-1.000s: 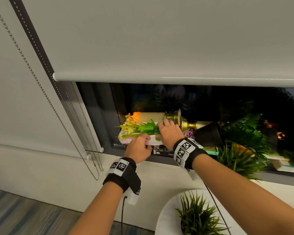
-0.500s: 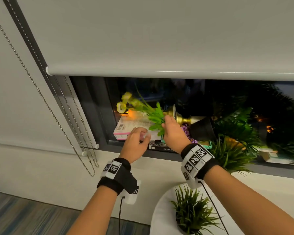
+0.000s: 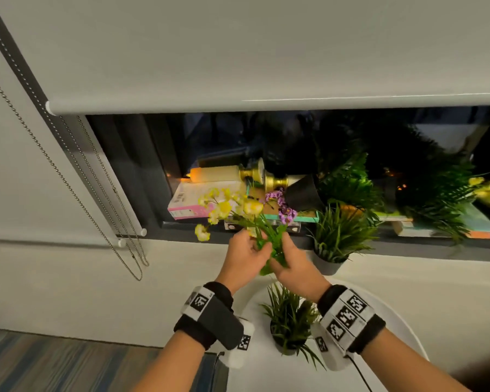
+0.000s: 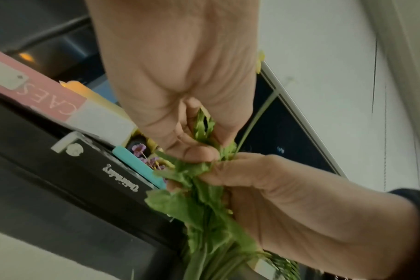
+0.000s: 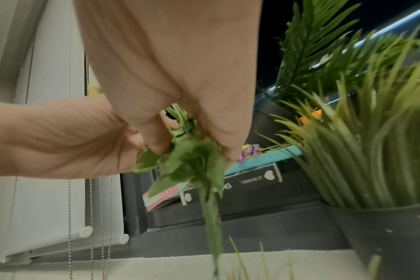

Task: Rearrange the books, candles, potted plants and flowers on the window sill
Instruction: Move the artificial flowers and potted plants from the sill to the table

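Head view, both hands [image 3: 266, 258] gripping yellow flowers [image 3: 229, 207] off sill edge [image 3: 187, 236]

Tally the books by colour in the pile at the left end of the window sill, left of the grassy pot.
Pink-and-white book: 1
Black book: 1
Teal-edged book: 1
Total: 3

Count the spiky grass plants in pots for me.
2: the nearer grass plant stands on the white round table; the farther grass plant at the window sill front edge. Ferns might hide more.
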Motion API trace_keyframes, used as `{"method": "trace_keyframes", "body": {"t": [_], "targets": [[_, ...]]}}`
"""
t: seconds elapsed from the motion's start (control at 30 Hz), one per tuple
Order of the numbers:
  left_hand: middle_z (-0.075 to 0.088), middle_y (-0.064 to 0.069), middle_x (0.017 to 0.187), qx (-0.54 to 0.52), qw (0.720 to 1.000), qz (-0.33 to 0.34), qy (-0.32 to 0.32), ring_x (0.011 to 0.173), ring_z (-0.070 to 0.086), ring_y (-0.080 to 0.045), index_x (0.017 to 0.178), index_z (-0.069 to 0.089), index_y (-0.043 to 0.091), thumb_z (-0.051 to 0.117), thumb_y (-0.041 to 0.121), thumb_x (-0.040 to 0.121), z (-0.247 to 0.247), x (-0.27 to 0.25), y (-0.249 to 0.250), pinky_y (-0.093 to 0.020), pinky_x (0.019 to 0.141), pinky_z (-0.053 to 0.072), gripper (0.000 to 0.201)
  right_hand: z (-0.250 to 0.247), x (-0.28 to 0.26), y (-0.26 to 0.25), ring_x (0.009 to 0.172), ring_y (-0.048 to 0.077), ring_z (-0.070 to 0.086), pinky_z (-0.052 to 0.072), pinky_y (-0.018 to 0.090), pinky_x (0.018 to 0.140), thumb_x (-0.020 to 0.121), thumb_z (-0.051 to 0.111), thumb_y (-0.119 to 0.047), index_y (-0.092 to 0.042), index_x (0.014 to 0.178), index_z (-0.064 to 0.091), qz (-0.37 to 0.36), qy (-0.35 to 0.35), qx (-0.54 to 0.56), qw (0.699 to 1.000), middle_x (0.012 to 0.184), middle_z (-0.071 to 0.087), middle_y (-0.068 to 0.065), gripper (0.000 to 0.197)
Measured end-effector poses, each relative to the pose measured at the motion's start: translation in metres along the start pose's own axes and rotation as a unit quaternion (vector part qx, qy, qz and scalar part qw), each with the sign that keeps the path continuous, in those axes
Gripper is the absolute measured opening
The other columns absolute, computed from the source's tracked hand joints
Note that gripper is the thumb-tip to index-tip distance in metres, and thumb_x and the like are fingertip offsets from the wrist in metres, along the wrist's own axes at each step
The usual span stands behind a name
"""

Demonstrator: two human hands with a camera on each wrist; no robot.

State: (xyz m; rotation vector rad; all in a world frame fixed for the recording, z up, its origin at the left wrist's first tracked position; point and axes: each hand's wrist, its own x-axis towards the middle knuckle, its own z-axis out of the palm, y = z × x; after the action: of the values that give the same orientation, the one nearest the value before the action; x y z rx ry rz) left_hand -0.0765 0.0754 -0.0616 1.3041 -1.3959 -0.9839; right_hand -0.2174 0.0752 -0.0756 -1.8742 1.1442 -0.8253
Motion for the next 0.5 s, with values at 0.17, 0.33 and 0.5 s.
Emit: {"method": "trace_keyframes", "body": {"t": [0.17,0.33,0.5], "targets": [[0.067,0.005,0.08,0.058,0.994,0.046,-0.082,0.073,0.064,-0.018,0.089,0.061,0.029,0.064,0.025,0.08,0.023,-0.014,0.012,-0.04,0.068,0.054,0.011,-0.024,-0.025,0.001,0.092,0.011,0.06,0.049,0.027,0.078,0.086,0.049,0.005,-0.018,0.129,0.038,-0.024,0.036,0.01,0.999,0.107,0.063,0.004,0.05],[0.06,0.008,0.104,0.117,0.984,0.035,-0.13,0.083,0.061,-0.008,0.105,0.06,0.02,0.067,0.021,0.085,0.038,-0.024,0.003,-0.023,0.069,0.051,0.022,-0.048,-0.065,0.019,0.055,0.008,0.049,0.049,0.032,0.051,0.084,0.044,0.004,-0.009,0.109,0.044,0.058,0.171,0.025,0.983,0.075,0.055,0.008,0.028],[0.067,-0.003,0.094,0.16,0.977,-0.017,-0.138,0.076,0.062,-0.018,0.092,0.064,0.014,0.062,0.013,0.081,0.055,-0.033,-0.03,-0.025,0.073,0.049,0.011,-0.05,-0.112,0.068,0.066,0.029,0.059,0.055,0.047,0.059,0.084,0.056,-0.01,-0.014,0.106,0.047,0.159,0.176,-0.012,0.971,0.079,0.063,0.011,0.024]]}}
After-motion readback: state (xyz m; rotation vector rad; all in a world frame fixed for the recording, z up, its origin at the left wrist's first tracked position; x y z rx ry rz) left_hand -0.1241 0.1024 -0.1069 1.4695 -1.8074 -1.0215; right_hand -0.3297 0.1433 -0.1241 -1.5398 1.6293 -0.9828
